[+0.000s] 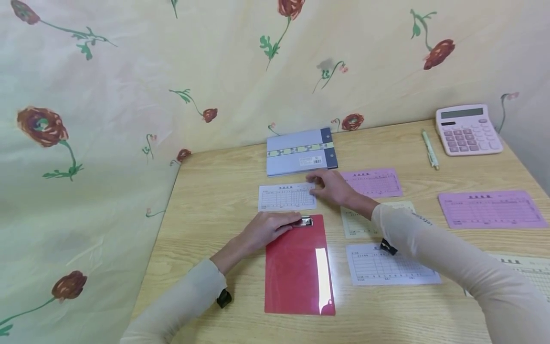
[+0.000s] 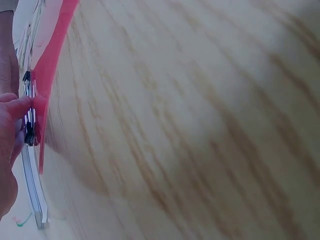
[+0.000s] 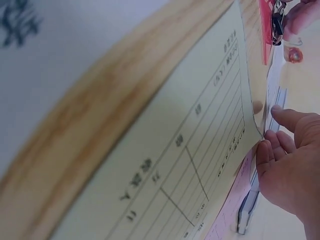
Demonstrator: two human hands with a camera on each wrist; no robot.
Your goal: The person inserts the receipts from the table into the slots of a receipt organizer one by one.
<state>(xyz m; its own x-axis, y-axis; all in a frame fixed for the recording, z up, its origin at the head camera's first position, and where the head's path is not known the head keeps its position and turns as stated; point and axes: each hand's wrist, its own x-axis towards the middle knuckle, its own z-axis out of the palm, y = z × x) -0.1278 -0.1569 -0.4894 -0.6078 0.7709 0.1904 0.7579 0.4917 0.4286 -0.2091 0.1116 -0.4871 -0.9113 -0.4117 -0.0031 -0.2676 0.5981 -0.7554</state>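
A red clipboard (image 1: 296, 272) lies on the table with its metal clip (image 1: 306, 221) at the far end. My left hand (image 1: 268, 228) grips this clip, thumb and fingers on either side of it in the left wrist view. Just beyond the clip lies a white printed slip (image 1: 283, 197). At the slip's right edge is my right hand (image 1: 333, 187), its fingers loosely bent. In the right wrist view a gap shows between the thumb (image 3: 287, 117) and the fingertips; whether they touch the slip I cannot tell.
Beyond the slip lies a blue-grey folder (image 1: 296, 157). Under and beside the right arm are a pink slip (image 1: 378, 181), a yellowish slip (image 1: 354, 224) and another white slip (image 1: 369, 270). Farther right are a purple slip (image 1: 490, 210), a pen (image 1: 428, 148) and a calculator (image 1: 468, 129).
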